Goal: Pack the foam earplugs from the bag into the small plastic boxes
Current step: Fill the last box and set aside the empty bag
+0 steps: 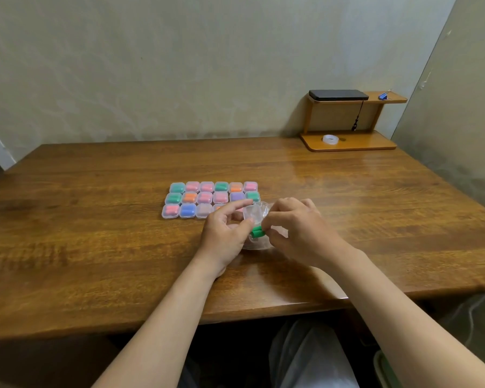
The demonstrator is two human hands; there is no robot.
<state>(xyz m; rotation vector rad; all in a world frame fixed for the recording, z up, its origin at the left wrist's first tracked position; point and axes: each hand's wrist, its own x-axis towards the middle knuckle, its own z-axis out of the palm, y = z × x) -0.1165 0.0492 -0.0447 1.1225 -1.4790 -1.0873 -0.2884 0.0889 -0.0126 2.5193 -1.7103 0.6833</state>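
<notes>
My left hand (pixel 224 233) pinches the small clear box (pixel 254 212) between thumb and forefinger, the thumb against its near side and the forefinger stretched over the raised lid, while the other fingers stay loosely curled beneath. My right hand (pixel 297 231) is curled tight, thumb and forefinger pressed together on the green earplugs (pixel 257 232) that sit in the box's lower half; its remaining fingers fold under and hide the box's right edge from me. The box is held just above the wooden table (pixel 95 233), near its middle, with both wrists over the near edge. Right behind my fingers lies a grid of closed boxes (pixel 205 198) in three rows, each holding pink, green, orange, blue or purple plugs; my left fingers cover the front row's right end, so I cannot count it. Well apart, at the table's far right corner, a small wooden shelf (pixel 347 141) carries a roll of clear tape (pixel 330 139) on its base, a flat black device (pixel 338 95) on top, and a blue clip (pixel 384 95) beside that.
</notes>
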